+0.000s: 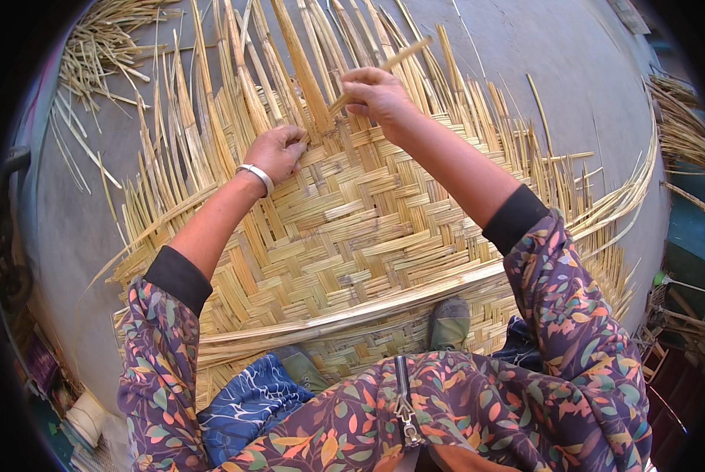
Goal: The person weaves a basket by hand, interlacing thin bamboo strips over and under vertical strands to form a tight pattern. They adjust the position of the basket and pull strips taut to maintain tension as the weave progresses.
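A large woven mat of flat bamboo strips (352,236) lies on the grey floor in front of me, its far end fanning out into loose upright strips. My left hand (278,149), with a white bangle at the wrist, presses closed on the weave where the loose strips begin. My right hand (376,94) pinches one thin bamboo strip (384,63) that slants up to the right, just above the woven edge. Both forearms come up from floral sleeves with black cuffs.
A bundle of loose strips (101,47) lies at the far left, another pile (683,118) at the right edge. My shoes (449,322) rest on the mat's near side. The grey concrete floor (573,71) surrounds the mat.
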The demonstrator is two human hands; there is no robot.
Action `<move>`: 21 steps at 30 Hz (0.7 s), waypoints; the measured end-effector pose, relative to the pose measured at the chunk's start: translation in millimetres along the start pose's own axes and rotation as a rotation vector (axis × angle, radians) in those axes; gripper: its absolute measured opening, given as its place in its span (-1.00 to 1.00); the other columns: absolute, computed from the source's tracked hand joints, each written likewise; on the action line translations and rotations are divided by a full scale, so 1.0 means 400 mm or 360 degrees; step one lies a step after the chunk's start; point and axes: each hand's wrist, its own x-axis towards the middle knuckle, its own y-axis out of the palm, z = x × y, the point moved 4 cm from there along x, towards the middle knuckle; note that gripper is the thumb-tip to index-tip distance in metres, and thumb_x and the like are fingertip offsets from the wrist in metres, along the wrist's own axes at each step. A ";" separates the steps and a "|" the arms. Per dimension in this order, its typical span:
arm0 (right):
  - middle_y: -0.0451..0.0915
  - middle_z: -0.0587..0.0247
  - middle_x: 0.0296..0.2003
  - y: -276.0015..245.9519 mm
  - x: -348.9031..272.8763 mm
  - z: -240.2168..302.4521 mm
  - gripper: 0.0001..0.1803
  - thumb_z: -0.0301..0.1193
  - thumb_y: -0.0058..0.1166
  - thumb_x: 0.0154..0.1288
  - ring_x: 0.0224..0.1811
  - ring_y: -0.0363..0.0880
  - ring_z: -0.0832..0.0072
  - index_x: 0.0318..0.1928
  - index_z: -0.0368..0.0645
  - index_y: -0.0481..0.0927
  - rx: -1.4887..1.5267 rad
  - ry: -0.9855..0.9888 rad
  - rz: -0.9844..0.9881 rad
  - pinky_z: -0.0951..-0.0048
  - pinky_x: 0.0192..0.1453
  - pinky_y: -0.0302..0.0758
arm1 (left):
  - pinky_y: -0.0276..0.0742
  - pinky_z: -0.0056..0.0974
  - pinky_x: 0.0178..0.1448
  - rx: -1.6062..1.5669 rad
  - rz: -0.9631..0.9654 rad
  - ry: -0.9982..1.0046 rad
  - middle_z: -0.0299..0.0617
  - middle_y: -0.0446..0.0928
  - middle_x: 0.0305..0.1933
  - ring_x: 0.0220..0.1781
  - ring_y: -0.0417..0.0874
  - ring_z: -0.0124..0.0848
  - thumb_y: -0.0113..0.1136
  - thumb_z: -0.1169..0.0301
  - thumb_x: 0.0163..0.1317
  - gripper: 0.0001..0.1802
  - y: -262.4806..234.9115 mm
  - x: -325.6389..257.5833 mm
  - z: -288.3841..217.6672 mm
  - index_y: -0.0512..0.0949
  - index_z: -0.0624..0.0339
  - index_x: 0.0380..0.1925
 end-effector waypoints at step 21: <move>0.62 0.21 -0.44 -0.074 -0.106 -0.110 -0.83 -0.51 -0.04 0.22 -0.55 0.61 0.57 -0.20 -0.26 0.57 -0.0413 -0.0237 -0.0325 0.58 -0.43 0.54 | 0.53 -0.23 -0.21 0.1181 -0.0327 0.0677 -0.21 0.53 -0.23 -0.26 0.60 -0.18 0.09 0.46 0.17 -0.86 0.017 -0.078 -0.036 0.58 0.12 -0.28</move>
